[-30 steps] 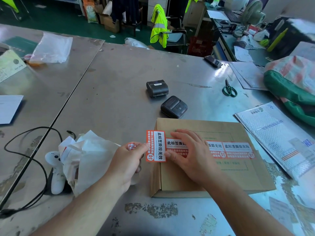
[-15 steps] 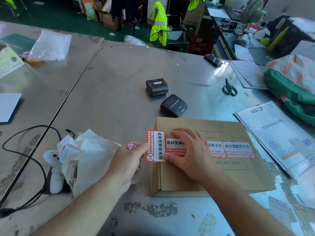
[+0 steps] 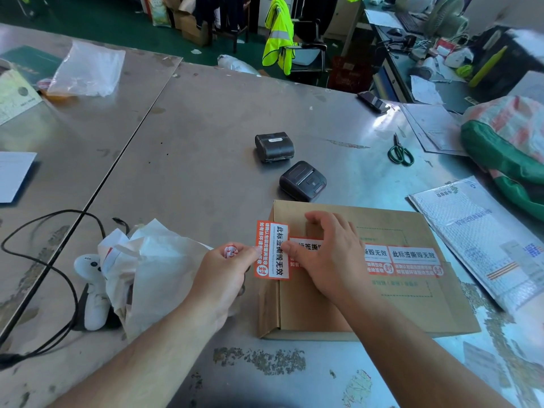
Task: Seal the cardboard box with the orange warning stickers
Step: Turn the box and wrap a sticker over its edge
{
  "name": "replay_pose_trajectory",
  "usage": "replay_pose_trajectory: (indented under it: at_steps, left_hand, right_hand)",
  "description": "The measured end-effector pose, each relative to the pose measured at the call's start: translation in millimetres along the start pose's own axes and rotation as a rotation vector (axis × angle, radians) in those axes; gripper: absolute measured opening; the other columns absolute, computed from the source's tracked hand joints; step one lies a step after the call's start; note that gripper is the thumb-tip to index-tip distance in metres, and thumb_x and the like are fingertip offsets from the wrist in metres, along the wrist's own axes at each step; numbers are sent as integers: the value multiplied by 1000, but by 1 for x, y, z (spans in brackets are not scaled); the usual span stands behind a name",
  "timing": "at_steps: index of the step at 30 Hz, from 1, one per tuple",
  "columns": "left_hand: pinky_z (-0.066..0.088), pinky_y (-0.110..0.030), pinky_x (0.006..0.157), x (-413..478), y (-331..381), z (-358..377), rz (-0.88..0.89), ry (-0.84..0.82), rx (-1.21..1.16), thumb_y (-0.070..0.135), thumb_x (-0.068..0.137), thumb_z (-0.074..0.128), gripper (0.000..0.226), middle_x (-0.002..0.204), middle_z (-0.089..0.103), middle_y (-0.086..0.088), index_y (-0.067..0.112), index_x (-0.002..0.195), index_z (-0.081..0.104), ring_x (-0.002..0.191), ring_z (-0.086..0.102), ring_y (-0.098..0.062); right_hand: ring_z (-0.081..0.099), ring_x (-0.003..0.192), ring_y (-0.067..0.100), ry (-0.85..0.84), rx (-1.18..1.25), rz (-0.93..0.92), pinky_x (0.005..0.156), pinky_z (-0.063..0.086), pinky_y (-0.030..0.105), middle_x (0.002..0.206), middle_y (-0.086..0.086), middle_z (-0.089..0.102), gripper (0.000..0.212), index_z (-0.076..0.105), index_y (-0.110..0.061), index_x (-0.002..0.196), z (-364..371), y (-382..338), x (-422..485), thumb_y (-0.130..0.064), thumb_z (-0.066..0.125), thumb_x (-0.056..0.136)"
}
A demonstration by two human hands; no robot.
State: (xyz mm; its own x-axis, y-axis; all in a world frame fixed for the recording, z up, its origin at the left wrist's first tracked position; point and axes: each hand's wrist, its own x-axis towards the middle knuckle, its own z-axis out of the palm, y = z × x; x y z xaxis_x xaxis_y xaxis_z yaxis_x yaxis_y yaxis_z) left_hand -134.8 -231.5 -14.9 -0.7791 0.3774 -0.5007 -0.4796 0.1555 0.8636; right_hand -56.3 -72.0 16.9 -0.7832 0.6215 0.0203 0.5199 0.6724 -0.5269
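While the flat cardboard box lies closed on the metal tabletop near its front edge, nothing of what it may contain can be seen, since the lid is down. Its long axis runs left to right, with the far-left corner just short of a black label printer; a second black printer sits a little farther back. Across the lid a row of orange warning stickers lies end to end along that same long axis, their printed lines running left to right. One more sticker stands crosswise to the row at the box's left edge, its long axis running front to back and most of it overhanging beyond the cardboard. The left hand pinches this sticker's left margin between thumb and forefinger, with a small crumpled scrap of backing tucked in the curled fingers. The right hand lies spread and flat on the lid over the row's left end, its thumb tip touching the crosswise sticker's right edge. Just left of the box sits a crumpled white bag beside a white scanner with a black cable. Green-handled scissors lie toward the right edge, and a grey padded mailer rests right of the box.
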Motion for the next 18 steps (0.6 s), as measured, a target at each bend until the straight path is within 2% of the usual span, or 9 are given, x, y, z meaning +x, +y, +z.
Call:
replay_pose_trajectory:
  at_steps: [8,11,15,18]
  left_hand:
    - [24,-26,49,-2,2,3,-2,0,7,28,89,65,39,58,39,-5,22,52,54,48,28,-15]
    - [26,-28,51,-4,2,2,24,17,19,28,89,66,30,58,42,-7,17,61,60,47,31,-15]
    - [32,-25,52,-10,2,3,95,34,23,22,89,69,19,46,53,13,15,72,64,40,41,-2]
    - [35,-20,51,-14,1,3,97,36,20,20,88,70,14,50,60,13,12,77,65,38,46,3]
  right_hand:
    - [49,114,15,50,-2,104,99,45,45,117,-11,58,59,54,-33,124,5,-8,21,-65,71,77]
    - [50,112,17,60,-8,117,98,45,45,112,-9,57,57,55,-33,122,6,-10,26,-65,70,77]
    - [50,112,17,68,-4,116,98,45,44,109,-10,55,56,55,-33,121,7,-10,26,-66,69,78]
    - [51,110,16,77,-15,109,98,46,44,111,-10,56,56,54,-34,120,9,-9,25,-68,67,78]
